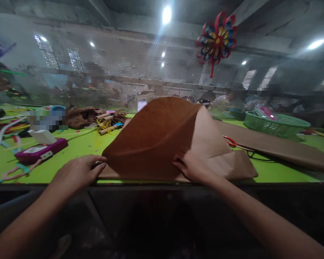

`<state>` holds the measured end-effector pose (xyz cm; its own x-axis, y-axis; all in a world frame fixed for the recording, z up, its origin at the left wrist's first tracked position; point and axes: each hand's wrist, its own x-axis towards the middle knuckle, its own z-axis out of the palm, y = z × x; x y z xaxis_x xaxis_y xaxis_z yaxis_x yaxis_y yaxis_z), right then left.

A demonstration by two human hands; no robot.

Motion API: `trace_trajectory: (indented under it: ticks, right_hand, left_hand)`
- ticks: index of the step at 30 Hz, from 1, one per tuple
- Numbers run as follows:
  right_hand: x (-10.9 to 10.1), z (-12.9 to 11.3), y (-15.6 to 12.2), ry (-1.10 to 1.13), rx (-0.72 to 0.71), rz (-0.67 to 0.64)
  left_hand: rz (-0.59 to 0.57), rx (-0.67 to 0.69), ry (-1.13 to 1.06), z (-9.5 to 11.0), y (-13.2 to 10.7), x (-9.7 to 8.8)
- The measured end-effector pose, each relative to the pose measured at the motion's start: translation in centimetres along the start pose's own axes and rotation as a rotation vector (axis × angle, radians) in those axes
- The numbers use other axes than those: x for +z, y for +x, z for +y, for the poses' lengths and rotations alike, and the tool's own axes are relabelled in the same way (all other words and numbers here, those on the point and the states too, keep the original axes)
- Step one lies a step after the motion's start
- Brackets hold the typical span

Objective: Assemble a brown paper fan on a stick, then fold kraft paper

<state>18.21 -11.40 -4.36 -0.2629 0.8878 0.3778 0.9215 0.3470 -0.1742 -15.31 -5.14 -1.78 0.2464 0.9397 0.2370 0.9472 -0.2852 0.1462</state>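
Observation:
A large sheet of brown paper (156, 136) lies on the green table (70, 151), with its near part folded up into a raised hump. My left hand (79, 172) rests flat on the paper's left corner by the table's front edge, fingers stretched out. My right hand (194, 167) presses on the fold at the paper's lower right, fingers together and bent down on the sheet. More brown paper (280, 147) extends to the right.
Red-handled scissors (230, 141) lie right of the fold. A green basket (275, 124) stands at the right, a magenta box (40, 151) at the left, paper rolls (108, 124) behind. A mesh screen (124, 72) backs the table, with a paper pinwheel (217, 37) hanging and people beyond.

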Motion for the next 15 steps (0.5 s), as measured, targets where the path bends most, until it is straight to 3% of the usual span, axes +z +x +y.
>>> trace_trajectory:
  ticks: [5, 12, 15]
  right_hand:
    - [0.28, 0.2, 0.11, -0.048, -0.064, -0.01]
    - [0.34, -0.05, 0.2, -0.154, -0.281, -0.051]
    - [0.19, 0.12, 0.22, -0.108, -0.377, -0.072]
  left_hand:
    - [-0.085, -0.01, 0.09, 0.55, -0.12, -0.45]
    - [0.062, 0.129, 0.258, 0.8, 0.36, -0.12]
    - [0.01, 0.201, 0.222, 1.08, 0.64, -0.01]
